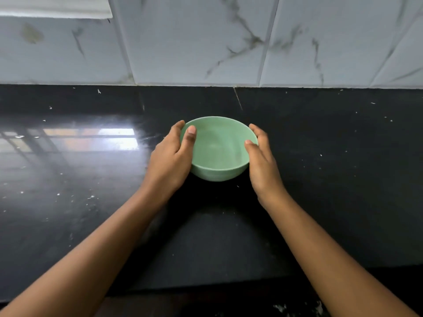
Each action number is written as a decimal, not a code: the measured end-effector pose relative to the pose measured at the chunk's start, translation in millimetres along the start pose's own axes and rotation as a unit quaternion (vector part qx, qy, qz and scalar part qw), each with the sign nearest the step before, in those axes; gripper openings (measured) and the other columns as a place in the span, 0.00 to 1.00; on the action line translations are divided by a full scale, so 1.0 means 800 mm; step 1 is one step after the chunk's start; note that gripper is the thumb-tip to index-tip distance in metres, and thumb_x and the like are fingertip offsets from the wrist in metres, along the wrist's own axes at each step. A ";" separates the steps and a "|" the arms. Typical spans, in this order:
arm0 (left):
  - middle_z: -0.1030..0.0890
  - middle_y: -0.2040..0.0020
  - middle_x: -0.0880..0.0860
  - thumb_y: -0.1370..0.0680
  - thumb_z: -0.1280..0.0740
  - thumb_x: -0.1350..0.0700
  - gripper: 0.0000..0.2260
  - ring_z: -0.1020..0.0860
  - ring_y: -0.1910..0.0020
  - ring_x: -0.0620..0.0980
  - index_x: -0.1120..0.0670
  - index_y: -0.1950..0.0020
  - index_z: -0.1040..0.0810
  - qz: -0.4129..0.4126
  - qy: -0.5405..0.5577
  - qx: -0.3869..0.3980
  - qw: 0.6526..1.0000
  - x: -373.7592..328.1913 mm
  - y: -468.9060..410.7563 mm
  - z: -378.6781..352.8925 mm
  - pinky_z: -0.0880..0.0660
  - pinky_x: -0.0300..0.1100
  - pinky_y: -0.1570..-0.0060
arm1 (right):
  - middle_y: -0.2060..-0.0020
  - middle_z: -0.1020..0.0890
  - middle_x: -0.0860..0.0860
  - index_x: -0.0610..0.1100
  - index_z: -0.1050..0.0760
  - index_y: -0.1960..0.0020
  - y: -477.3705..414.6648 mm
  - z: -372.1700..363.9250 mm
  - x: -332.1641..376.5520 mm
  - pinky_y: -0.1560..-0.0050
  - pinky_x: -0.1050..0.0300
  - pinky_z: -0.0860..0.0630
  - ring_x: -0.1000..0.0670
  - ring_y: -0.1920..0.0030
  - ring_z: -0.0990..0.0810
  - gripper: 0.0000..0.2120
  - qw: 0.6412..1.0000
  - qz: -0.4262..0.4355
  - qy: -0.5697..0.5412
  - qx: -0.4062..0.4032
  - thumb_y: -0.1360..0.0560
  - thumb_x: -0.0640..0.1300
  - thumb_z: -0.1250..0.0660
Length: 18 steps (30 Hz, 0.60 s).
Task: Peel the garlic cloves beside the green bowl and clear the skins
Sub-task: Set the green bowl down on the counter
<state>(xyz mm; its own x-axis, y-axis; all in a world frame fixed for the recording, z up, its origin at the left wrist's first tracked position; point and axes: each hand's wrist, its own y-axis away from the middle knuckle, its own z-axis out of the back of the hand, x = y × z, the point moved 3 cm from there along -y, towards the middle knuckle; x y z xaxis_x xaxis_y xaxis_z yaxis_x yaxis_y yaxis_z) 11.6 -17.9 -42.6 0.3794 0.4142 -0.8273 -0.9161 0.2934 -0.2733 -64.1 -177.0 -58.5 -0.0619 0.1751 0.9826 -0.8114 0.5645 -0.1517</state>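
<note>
Both hands are clasping the green bowl (219,172) from opposite sides. The left hand (169,161) is wrapping its 9 o'clock flank, with the thumb (191,133) hooking over the rim into the hollow and the fingers curling round the outer wall. The right hand (263,165) is cupping the 3 o'clock flank, its thumb (249,145) pressing on the rim and its fingers passing behind the wall out of sight. Neither hand is pinching anything else.

The bowl is sitting between the palms near the middle of the black countertop (332,179), and its inside is showing bare green with nothing lying in it. The forearms are reaching in from 7 and 5 o'clock, so both hands are standing equally near whatever lies beside the bowl.

The coming move is turning on the garlic cloves, and no clove is showing anywhere in this view: not at 9 o'clock, not at 3 o'clock, not toward 12 where the counter is meeting the tiled wall (194,42). With no clove in sight, neither its long axis nor the nearer hand is open to judgement. Small white flecks (91,197) are lying scattered at about 8 o'clock from the bowl, and more out toward 2 o'clock. They may be scraps of skin, though they are too small to be sure. If they are, the clearing is not yet finished.
</note>
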 end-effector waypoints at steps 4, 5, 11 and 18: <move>0.33 0.26 0.52 0.19 0.49 0.41 0.27 0.35 0.28 0.52 0.54 0.24 0.41 -0.010 -0.058 0.056 0.997 -0.011 -0.010 -0.015 0.40 0.45 0.31 | 0.37 0.26 0.52 0.50 0.34 0.30 -0.022 0.011 -0.005 0.35 0.55 0.31 0.52 0.39 0.26 0.20 0.999 -0.019 -0.027 -0.022 0.21 0.40 0.45; 0.34 0.26 0.52 0.19 0.49 0.40 0.28 0.36 0.27 0.53 0.54 0.23 0.42 -0.014 -0.073 0.070 0.995 -0.015 -0.013 -0.017 0.40 0.44 0.31 | 0.37 0.25 0.51 0.50 0.34 0.31 -0.029 0.015 -0.005 0.36 0.54 0.31 0.51 0.39 0.26 0.20 0.999 -0.024 -0.023 -0.024 0.21 0.40 0.45; 0.25 0.34 0.50 0.25 0.47 0.30 0.29 0.28 0.33 0.49 0.47 0.34 0.27 0.013 0.040 0.156 0.987 -0.010 -0.041 -0.002 0.36 0.47 0.31 | 0.35 0.27 0.50 0.47 0.33 0.31 -0.054 0.032 0.006 0.40 0.61 0.33 0.54 0.39 0.28 0.17 0.999 -0.051 0.003 0.002 0.19 0.47 0.43; 0.19 0.47 0.53 0.18 0.49 0.45 0.19 0.20 0.50 0.49 0.54 0.38 0.24 0.045 0.121 0.099 0.987 0.038 -0.051 0.052 0.26 0.37 0.52 | 0.47 0.21 0.52 0.44 0.24 0.42 0.017 0.015 0.079 0.43 0.56 0.26 0.51 0.45 0.22 0.10 0.935 0.307 0.134 -0.119 0.22 0.42 0.39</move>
<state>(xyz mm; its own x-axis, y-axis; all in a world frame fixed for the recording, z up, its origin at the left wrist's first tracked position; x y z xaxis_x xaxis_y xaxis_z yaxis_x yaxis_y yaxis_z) 65.9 18.7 -36.4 0.2327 0.2353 -0.9437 -0.8926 0.4368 -0.1112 -85.6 -167.8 2.9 -0.3001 0.7028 0.6450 -0.5166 0.4487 -0.7293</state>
